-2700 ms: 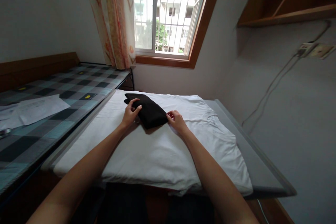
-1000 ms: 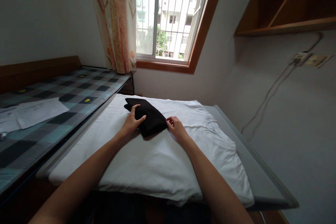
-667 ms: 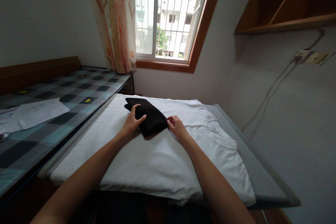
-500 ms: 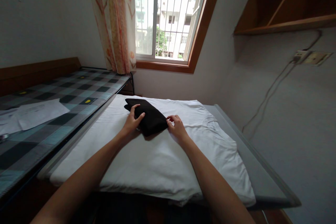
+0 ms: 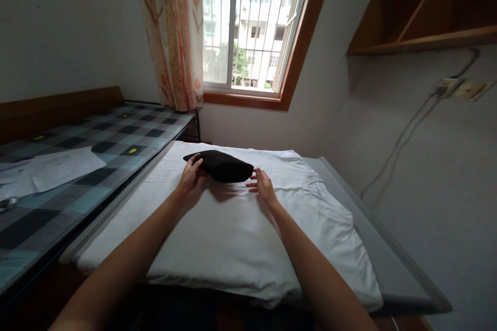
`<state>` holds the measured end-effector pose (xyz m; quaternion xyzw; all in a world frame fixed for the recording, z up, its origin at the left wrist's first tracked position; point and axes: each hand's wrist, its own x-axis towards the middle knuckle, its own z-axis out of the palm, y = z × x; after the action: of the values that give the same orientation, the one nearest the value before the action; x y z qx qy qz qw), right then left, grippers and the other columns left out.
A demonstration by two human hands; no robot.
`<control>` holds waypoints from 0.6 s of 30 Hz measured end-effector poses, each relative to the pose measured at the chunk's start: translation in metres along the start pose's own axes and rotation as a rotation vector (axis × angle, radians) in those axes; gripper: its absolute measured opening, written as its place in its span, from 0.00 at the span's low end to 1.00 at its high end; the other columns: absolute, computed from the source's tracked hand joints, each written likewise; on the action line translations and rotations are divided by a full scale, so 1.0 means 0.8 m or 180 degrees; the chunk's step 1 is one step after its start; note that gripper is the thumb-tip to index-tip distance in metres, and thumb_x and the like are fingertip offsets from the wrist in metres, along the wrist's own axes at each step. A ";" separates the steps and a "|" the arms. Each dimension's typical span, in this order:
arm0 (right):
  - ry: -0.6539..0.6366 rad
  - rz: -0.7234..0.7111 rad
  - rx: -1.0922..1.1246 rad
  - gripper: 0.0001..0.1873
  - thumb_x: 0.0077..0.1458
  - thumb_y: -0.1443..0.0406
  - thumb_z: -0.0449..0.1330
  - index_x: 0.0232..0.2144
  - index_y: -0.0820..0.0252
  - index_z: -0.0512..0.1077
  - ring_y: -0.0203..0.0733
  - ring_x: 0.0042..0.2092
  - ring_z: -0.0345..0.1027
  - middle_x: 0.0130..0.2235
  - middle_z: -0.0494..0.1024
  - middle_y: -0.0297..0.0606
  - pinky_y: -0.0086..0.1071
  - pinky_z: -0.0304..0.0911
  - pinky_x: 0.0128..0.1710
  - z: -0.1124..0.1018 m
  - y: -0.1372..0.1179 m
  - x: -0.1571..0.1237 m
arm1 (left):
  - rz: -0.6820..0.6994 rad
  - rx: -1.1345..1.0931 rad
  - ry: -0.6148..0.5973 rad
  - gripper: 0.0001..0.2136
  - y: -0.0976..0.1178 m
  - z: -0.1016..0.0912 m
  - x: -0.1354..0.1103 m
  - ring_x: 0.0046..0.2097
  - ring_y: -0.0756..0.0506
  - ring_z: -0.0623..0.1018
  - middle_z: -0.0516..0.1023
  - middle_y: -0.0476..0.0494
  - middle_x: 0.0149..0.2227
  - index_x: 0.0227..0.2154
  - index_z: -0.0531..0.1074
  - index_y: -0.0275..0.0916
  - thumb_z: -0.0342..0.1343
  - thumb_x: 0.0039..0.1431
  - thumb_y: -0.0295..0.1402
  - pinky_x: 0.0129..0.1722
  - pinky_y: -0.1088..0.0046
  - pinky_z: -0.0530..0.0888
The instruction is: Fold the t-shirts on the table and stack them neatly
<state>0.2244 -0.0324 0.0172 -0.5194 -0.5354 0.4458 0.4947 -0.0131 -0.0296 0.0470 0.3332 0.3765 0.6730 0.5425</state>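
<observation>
A folded black cloth (image 5: 227,166) is held a little above a white T-shirt (image 5: 233,238), throwing a shadow on it. My left hand (image 5: 190,178) grips the cloth's left end, thumb on top and the other fingers partly hidden. At the right end is my right hand (image 5: 264,186). Its upper fingertip is at the cloth's corner, while the other fingers are spread just below, not wrapped round it. The T-shirt lies spread out, its neckline toward the right, over a grey board-like surface (image 5: 392,264).
To the left is a bed with a checked mattress (image 5: 151,126) and papers (image 5: 66,168) on it. A curtain (image 5: 180,41) hangs beside the barred window (image 5: 256,36). On the right wall are a wooden shelf (image 5: 427,41) and a socket with a hanging cable (image 5: 404,134).
The black cloth has been raised and tilted, so its near side now shows flatter. My right hand's fingers have gone from a pinch at the corner to spread apart.
</observation>
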 end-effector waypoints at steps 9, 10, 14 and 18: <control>-0.1259 0.0959 0.1467 0.45 0.55 0.35 0.28 0.44 0.59 0.69 0.53 0.44 0.74 0.43 0.78 0.53 0.48 0.70 0.40 0.001 -0.035 -0.022 | -0.0209 0.0017 -0.0602 0.23 0.006 0.003 -0.009 0.40 0.47 0.77 0.75 0.45 0.45 0.52 0.63 0.46 0.62 0.54 0.35 0.36 0.70 0.77; -0.1153 0.0947 0.1589 0.43 0.57 0.36 0.30 0.45 0.59 0.69 0.53 0.45 0.73 0.43 0.78 0.51 0.49 0.70 0.39 -0.001 -0.039 -0.023 | -0.0266 0.0143 -0.0767 0.25 0.007 0.005 -0.014 0.39 0.47 0.77 0.75 0.45 0.45 0.53 0.62 0.47 0.63 0.53 0.36 0.35 0.71 0.77; -0.0554 0.0770 0.1718 0.25 0.60 0.47 0.45 0.42 0.57 0.70 0.51 0.43 0.71 0.39 0.78 0.45 0.45 0.71 0.36 -0.019 -0.051 -0.018 | -0.0176 0.0415 -0.1309 0.31 0.007 0.011 -0.026 0.37 0.49 0.77 0.74 0.49 0.40 0.57 0.59 0.50 0.65 0.51 0.38 0.36 0.73 0.76; -0.0272 0.0588 0.1278 0.07 0.50 0.60 0.58 0.32 0.57 0.69 0.42 0.34 0.68 0.29 0.73 0.34 0.39 0.73 0.32 -0.043 -0.051 -0.010 | -0.0259 0.0600 -0.1394 0.33 -0.005 0.006 -0.020 0.32 0.52 0.75 0.73 0.53 0.32 0.58 0.57 0.48 0.66 0.50 0.40 0.33 0.76 0.74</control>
<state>0.2533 -0.0446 0.0608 -0.4381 -0.4065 0.6085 0.5221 -0.0044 -0.0444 0.0453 0.5049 0.3242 0.5242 0.6043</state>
